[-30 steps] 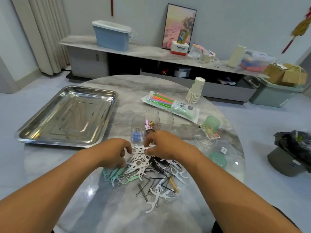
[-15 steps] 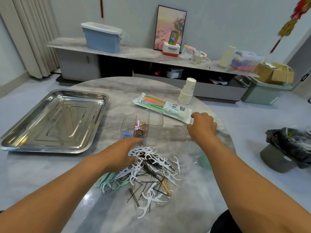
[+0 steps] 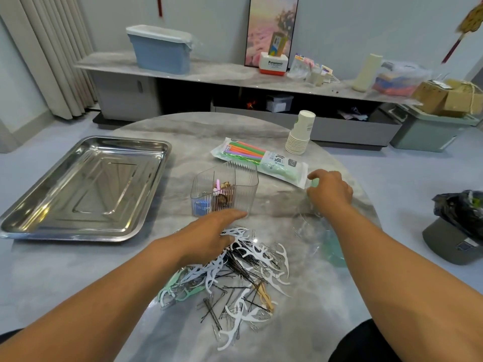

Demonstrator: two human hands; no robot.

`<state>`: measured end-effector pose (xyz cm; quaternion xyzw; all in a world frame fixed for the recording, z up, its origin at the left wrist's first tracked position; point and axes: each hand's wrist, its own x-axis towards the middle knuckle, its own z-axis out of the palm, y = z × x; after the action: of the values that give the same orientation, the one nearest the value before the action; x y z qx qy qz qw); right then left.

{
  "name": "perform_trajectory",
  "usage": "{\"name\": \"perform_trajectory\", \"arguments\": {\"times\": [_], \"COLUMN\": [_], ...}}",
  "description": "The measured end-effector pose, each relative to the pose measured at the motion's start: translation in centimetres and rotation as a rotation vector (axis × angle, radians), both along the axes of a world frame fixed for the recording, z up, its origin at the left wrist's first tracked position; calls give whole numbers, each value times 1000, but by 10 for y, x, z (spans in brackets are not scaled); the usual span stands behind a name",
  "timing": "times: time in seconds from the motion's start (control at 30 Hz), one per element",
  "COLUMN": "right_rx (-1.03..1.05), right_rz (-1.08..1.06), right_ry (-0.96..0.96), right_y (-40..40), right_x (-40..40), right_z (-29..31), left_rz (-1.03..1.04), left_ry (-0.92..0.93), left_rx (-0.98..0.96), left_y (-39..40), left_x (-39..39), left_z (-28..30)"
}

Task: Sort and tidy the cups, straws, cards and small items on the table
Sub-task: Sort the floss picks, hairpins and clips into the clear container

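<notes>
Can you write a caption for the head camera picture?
Left hand rests on the floss picks; right hand reaches by the straws.

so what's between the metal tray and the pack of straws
In the head view, only bare marble tabletop lies between the metal tray and the pack of straws. The clear plastic organizer stands nearer the person, just below that gap.
</notes>
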<state>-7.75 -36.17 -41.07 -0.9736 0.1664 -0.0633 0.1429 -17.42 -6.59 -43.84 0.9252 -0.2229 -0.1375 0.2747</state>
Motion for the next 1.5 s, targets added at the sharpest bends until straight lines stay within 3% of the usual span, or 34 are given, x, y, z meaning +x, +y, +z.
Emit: {"name": "perform_trajectory", "arguments": {"times": [0.13,0.27,0.4,0.73,0.87,1.0,1.07,1.17,1.2,1.37,1.5], "right_rx": [131,590,918,1110,1392,1531,1302,581,438,27,-99], "right_rz": [112,155,176,73,182,309,416,621,667,953,1014], "right_ry": [-185,-289,-146,151,382,419,395,229,221,310,349], "right_y": [12,36,55,92,121,135,134,124,120,131,153], "right_x": [-4,-19,-33,-82,-115,-129,-131,-131,-129,-126,-117], "right_z": [21,45,49,63,56,55,50,37,31,3,-11], "left_rz": [47,144,193,274,315,471,480,490,498,472,478], "left_ry": [30,93,109,182,217,197,205,154,145,168,150], "left_rx": [-17,-158,-304,-580,-796,-936,-904,-630,-500,74,117], "left_y": [5,6,-1,1,3,17,28,59,72,112,114], "left_x": [1,0,-7,-34,-41,-47,-50,-53,-56,-76,-78], "left_z": [2,4,8,27,34,44,51,60,61,48,37]}}
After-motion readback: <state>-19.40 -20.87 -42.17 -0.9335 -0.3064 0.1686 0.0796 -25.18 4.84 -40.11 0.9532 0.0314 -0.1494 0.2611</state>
